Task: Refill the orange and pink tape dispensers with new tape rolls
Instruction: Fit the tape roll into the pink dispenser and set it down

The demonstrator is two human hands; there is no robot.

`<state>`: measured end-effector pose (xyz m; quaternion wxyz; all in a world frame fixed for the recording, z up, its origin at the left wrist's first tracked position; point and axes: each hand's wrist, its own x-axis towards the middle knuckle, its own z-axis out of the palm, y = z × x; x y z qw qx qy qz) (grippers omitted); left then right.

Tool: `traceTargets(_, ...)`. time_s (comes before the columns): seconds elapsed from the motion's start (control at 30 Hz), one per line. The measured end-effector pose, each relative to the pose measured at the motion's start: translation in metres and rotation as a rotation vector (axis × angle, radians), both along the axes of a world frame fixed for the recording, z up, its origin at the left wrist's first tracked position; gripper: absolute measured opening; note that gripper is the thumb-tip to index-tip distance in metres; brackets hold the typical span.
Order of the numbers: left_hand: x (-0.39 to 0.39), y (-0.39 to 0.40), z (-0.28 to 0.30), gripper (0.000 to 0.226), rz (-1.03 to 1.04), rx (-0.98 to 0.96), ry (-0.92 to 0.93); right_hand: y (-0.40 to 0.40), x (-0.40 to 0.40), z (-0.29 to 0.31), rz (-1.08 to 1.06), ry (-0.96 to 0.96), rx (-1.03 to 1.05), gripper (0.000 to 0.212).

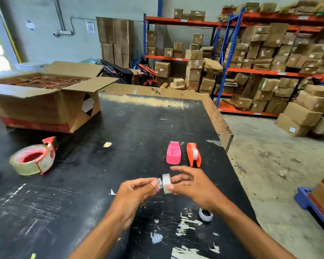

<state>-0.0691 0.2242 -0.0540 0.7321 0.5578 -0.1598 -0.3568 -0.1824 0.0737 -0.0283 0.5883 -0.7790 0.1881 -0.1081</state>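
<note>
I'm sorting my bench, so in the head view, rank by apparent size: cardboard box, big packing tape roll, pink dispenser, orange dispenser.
1. cardboard box
2. packing tape roll
3. pink dispenser and orange dispenser: alike, not ranked.

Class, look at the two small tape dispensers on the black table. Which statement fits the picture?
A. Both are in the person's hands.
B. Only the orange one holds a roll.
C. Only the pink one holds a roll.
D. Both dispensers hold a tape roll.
B: the orange dispenser shows a pale roll inside, the pink dispenser looks hollow, and both sit on the table.
</note>
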Motion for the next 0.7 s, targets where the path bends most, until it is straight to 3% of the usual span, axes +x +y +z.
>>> traceTargets(0.1, 0.006, -0.008, 0.002, 0.032, -0.069, -0.005, -0.105, 0.007, 0.001, 0.005, -0.048, -0.072, -0.065, 0.055)
traceTargets(0.37, 0.023, -0.025, 0.003, 0.018, -0.232, -0.008, -0.355, 0.007, 0.008, 0.007, -0.176, -0.16, -0.139, 0.056)
traceTargets(0.57, 0.038, -0.037, 0.015, 0.023, -0.366, -0.068, -0.163, 0.018, 0.02, -0.003, -0.35, -0.298, -0.275, 0.035)
traceTargets(0.7, 0.038, -0.04, 0.016, 0.023, -0.399, -0.097, -0.164, 0.017, 0.024, -0.013, -0.384, -0.304, -0.446, 0.027)
